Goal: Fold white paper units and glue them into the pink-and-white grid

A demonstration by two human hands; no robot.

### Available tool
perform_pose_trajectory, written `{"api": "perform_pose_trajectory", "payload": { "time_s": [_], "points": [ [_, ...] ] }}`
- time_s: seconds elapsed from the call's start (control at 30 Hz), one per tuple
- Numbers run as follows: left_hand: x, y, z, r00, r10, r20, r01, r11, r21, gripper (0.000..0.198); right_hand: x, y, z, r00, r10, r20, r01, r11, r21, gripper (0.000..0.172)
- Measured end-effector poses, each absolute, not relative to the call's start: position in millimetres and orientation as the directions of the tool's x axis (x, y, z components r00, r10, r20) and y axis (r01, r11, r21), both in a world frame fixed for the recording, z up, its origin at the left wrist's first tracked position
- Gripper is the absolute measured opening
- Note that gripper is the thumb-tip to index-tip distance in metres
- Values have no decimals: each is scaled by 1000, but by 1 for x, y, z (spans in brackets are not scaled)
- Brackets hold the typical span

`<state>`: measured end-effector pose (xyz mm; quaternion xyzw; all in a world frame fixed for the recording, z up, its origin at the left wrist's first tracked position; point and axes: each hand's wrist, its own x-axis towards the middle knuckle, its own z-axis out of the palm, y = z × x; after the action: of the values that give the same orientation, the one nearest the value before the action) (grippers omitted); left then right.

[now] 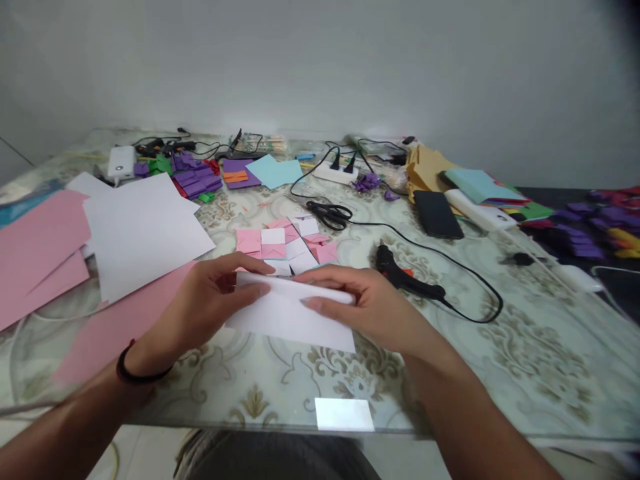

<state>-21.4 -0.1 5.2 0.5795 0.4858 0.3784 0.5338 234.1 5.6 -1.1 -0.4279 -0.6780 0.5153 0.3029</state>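
A white sheet of paper (300, 323) lies before me, its far edge bent over. My left hand (220, 290) pinches the left end of that edge between thumb and fingers. At the right end, my right hand (353, 300) grips the same fold, thumb on the near side. Just beyond the fingertips sit several folded pink and white paper pieces (274, 245), partly hidden by the hands. White sheets (145, 233) and a pink sheet (130, 320) are left of my left hand. A black glue gun (407, 277) rests right of my right hand.
Black scissors (330, 215) lie beyond the folded pieces. A power strip (336, 172) with plugs stands farther back, its cords crossing the table (500, 373). On the right are a black phone (438, 215) and coloured papers (483, 185). Purple folded pieces (195, 177) lie at back left.
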Motion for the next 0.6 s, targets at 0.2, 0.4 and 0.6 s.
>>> {"api": "perform_pose_trajectory", "payload": {
  "time_s": [0.2,0.4,0.6],
  "points": [
    [-20,1,5,256,967,-5,111,-24,994,15,232,5,-4,-363,932,-7,232,83,-969,26],
    [-21,3,2,260,965,44,130,-80,988,8,227,3,-5,-348,936,49,185,120,-975,22],
    [-20,2,3,246,958,145,132,-181,975,4,224,2,-2,-313,941,128,180,191,-965,19]
  ]
}}
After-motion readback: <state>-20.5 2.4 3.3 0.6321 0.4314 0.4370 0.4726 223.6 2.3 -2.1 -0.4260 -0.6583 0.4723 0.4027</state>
